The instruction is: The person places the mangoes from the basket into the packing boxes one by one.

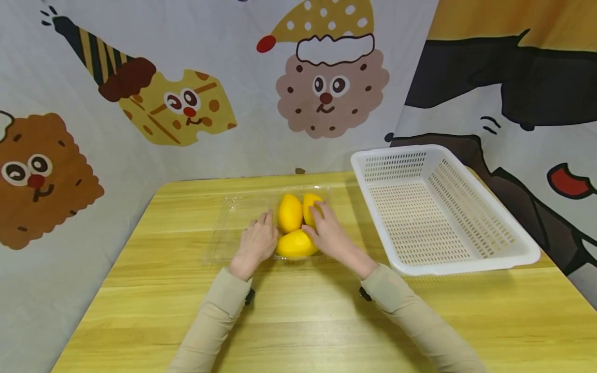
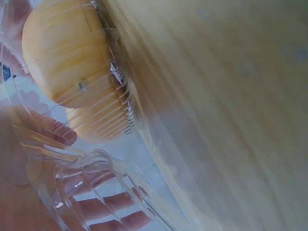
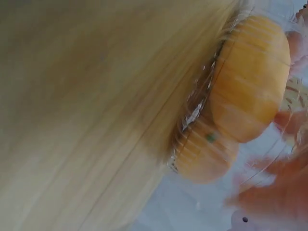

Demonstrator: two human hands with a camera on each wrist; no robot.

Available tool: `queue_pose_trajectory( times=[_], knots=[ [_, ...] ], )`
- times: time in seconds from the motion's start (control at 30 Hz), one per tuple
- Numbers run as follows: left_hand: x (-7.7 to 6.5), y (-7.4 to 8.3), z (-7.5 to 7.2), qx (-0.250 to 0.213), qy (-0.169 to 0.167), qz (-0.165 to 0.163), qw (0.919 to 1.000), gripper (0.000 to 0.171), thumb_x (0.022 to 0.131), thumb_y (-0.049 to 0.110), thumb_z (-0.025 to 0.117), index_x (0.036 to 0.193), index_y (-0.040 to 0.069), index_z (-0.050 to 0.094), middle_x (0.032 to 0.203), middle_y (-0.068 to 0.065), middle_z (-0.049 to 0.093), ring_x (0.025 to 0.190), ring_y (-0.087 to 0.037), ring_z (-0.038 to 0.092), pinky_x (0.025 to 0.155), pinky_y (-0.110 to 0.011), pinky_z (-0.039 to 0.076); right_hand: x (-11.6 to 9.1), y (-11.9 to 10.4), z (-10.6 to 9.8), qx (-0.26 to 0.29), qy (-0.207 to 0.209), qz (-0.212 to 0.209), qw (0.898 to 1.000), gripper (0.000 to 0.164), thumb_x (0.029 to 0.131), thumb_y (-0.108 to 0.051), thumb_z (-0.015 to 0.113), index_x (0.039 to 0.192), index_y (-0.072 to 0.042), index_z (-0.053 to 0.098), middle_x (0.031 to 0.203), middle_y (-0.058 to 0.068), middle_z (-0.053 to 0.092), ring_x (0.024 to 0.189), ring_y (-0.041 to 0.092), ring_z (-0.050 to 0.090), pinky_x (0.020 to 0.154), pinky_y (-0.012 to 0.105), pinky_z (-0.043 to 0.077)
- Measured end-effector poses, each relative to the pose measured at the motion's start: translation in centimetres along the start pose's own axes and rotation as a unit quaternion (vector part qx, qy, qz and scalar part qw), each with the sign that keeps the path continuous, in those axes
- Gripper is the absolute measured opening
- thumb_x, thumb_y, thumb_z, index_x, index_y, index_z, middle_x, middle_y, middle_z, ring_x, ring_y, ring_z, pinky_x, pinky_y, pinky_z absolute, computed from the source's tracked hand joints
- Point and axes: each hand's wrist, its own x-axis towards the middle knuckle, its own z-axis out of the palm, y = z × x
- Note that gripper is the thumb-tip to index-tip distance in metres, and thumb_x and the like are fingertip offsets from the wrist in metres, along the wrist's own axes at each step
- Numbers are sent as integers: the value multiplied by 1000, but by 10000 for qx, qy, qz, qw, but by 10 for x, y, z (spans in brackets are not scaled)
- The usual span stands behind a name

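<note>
An unfolded clear plastic clamshell box [image 1: 233,220] lies on the table, one half holding three yellow mangoes. Two stand side by side at the back, a left mango [image 1: 290,212] and a right mango [image 1: 309,203]; a front mango [image 1: 294,244] lies crosswise. My left hand [image 1: 260,238] straddles the fold between the halves, gripping the plastic there; through the ribbed wall its fingers [image 2: 106,207] show in the left wrist view. Over the right mango is my right hand [image 1: 330,232], its fingers spread and loose. The right wrist view blurs these fingers [image 3: 264,192] beside the mangoes.
A white perforated plastic basket [image 1: 420,217] stands at the right of the wooden table [image 1: 298,321], its inside bare. Behind the table hangs a cloth [image 1: 261,150] with cartoon figures.
</note>
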Motion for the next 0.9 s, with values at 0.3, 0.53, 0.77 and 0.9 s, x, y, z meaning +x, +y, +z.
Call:
queue_pose_trajectory(
  times=[0.3,0.53,0.77,0.9],
  knots=[
    [3,-4,-2,-91,54,133,9999,55,101,30,38,148,2,29,141,-20,48,120,-41,54,93,-54,51,3,10,-1,565,278,1661,9841,81,97,-35,52,150,5,5,155,31,9,144,45,13,119,54,17],
    [4,-25,-15,-305,-163,-28,9994,56,102,32,36,146,-1,30,147,-27,37,130,-46,42,103,-57,42,1,12,-3,591,-280,2151,9744,81,99,-38,45,150,4,-1,151,33,22,91,36,63,80,41,57],
    [1,-59,-31,-145,-352,-664,9971,54,100,23,40,145,-5,29,147,-31,33,124,-54,43,96,-63,45,2,11,-2,734,-536,2256,9700,81,99,-36,44,151,2,-5,153,29,21,43,9,39,38,21,39],
    [-3,-75,-38,-93,-560,-1171,9915,55,99,21,38,144,-9,27,142,-37,34,118,-58,43,94,-64,45,2,10,-2,753,-561,2225,9704,81,100,-35,44,150,3,-7,153,29,23,42,10,38,38,22,40]
  ],
)
